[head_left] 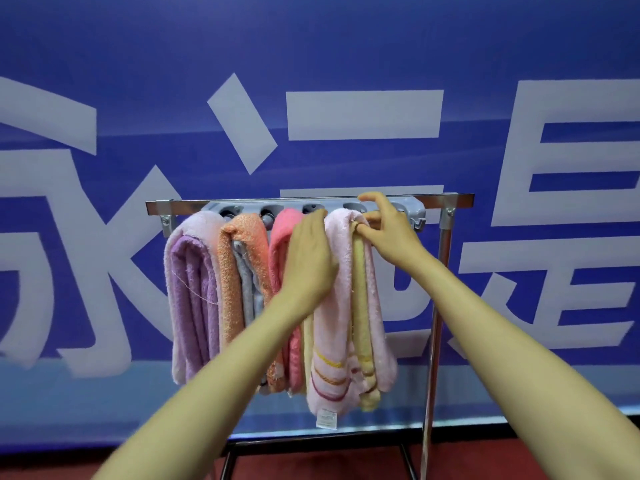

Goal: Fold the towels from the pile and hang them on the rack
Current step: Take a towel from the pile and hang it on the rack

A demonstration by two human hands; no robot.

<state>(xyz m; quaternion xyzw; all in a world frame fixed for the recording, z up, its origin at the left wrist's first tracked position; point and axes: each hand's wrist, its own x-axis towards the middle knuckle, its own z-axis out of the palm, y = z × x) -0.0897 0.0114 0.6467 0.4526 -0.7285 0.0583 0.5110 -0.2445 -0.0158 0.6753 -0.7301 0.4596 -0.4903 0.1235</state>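
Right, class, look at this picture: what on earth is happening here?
A person is hanging folded towels on a metal rack before a blue banner. A lilac towel, an orange towel and a pink towel already hang there. The right hand pinches the top of a pale pink towel at the bar; the left hand rests flat beside it.

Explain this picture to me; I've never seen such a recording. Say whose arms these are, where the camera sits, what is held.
No machine: a person wears a camera on the head, so this one picture looks along their own bare arms. A metal rack stands before a blue banner. Folded towels hang on it: a lilac towel, an orange towel, a coral towel, and a pale pink towel with a yellow towel inside. The left hand lies flat between the coral and pale pink towels; the right hand pinches the pale pink towel's top.
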